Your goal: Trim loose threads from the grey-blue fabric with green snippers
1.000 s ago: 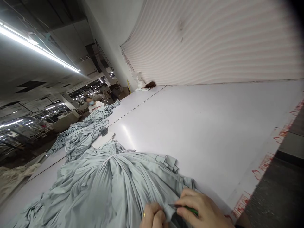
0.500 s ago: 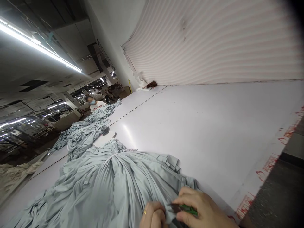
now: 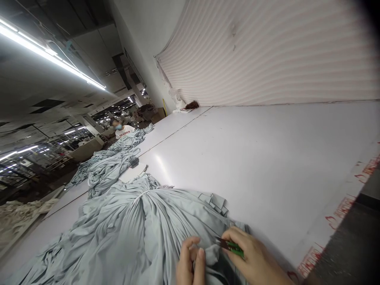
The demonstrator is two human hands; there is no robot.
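Note:
A big heap of pale grey-blue fabric (image 3: 139, 233) lies on a long white table (image 3: 261, 158). At the bottom edge my left hand (image 3: 190, 265) pinches a small fold of that fabric between thumb and fingers. My right hand (image 3: 255, 259) is closed round small green-handled thread snips (image 3: 231, 247), whose dark blades point at the pinched fold. The two hands are close together, with the fold between them.
More grey fabric piles (image 3: 113, 166) run along the table's left side toward a person in a white shirt (image 3: 123, 130) at the far end. A pale corrugated wall (image 3: 267, 51) backs the table. Red marks (image 3: 341, 208) line the table's right edge, beside a dark floor.
My left hand has opened its grip slightly and shifted up on the fold. My right hand has brought the snips a little higher and closer to the fabric.

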